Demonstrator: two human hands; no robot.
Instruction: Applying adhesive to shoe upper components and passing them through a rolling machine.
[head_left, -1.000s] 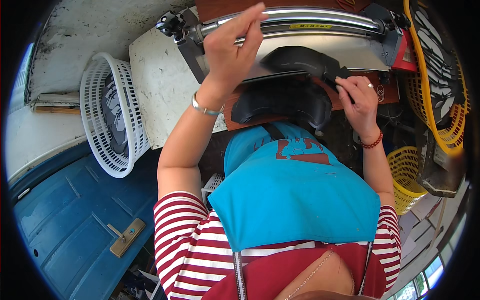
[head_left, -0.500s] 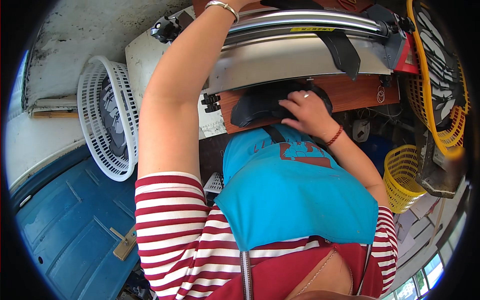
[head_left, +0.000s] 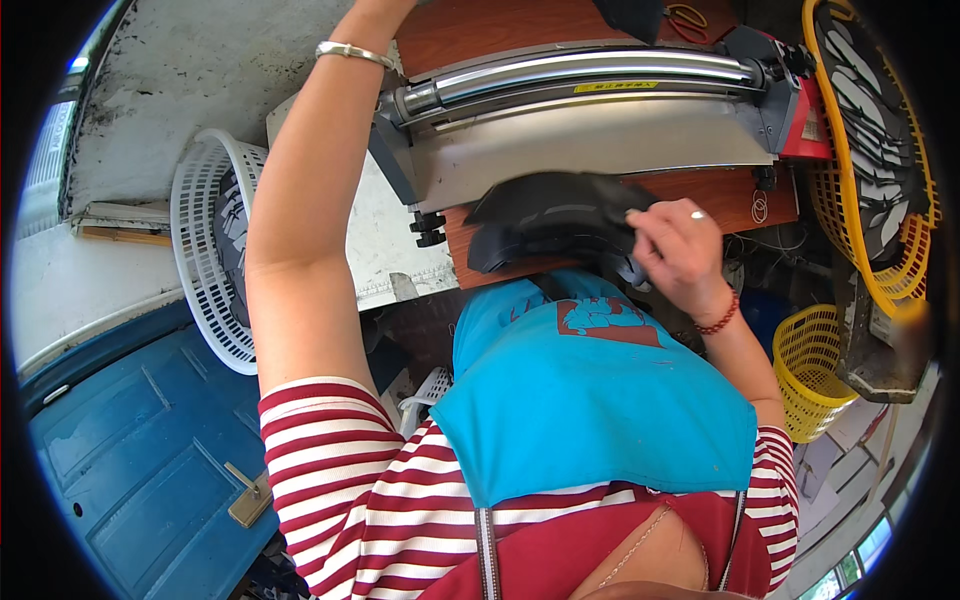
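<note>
My right hand pinches the right end of a thin, curved black piece of sheet material, at the front edge of a roller machine. This piece is tilted up and partly blurred. Below it, more curved black pieces lie on the brown wooden board, close to my blue apron. My left forearm reaches up past the machine's left end, and the hand itself is cut off by the top edge. Behind the rollers, part of a dark piece shows.
Orange-handled scissors lie behind the machine. A white basket of grey pieces stands at left, a yellow basket of dark and pale pieces at right. A smaller yellow basket sits lower right, and a blue door lower left.
My right hand has moved right and lifted one end of a black piece. My left arm has shifted left. The dark strip across the machine's front plate is gone from there.
</note>
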